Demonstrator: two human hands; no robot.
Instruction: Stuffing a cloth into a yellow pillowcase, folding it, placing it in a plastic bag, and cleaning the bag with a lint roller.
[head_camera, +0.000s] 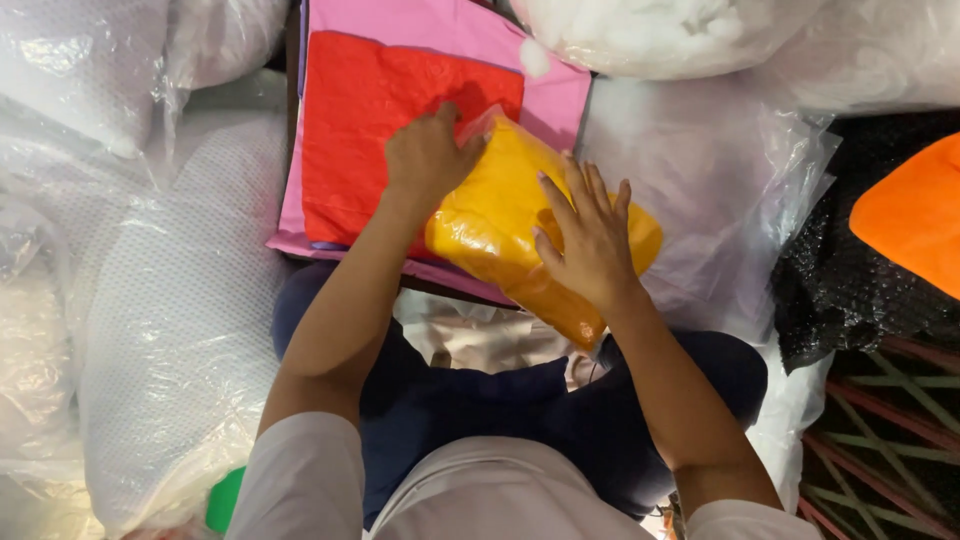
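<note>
**Yellow cushion in its clear bag, under both our hands**

Yellow cushion (500, 215), sealed in a glossy clear plastic bag, lies tilted across the near right corner of the stack of flat coloured packets in front of us, its lower end hanging past the stack's near edge above our lap. Our left hand (428, 155) rests on the cushion's upper left end, fingers curled together over the bag's crinkled top edge; we cannot tell whether they pinch the plastic or only press on it. Our right hand (588, 238) lies flat on the cushion's middle, fingers spread apart and pointing away from us, palm pressing down with nothing clamped inside it.

Beneath the cushion sits a red packet (380, 120), which covers most of the left part of the stack, and under that a larger pink packet (440, 25) shows along the far edge, the right edge and the near left corner. A small tuft of white stuffing (535, 58) lies on the pink packet near its far right corner.

Around the stack we see big clear bags of white filling (180, 300) on the left and along the far side, a crumpled clear plastic sheet (700, 170) just right of the stack, and well to the right an orange cushion (915, 215) lying on black bubble wrap (850, 290). A green cap (225, 500) peeks out near our left sleeve.
</note>
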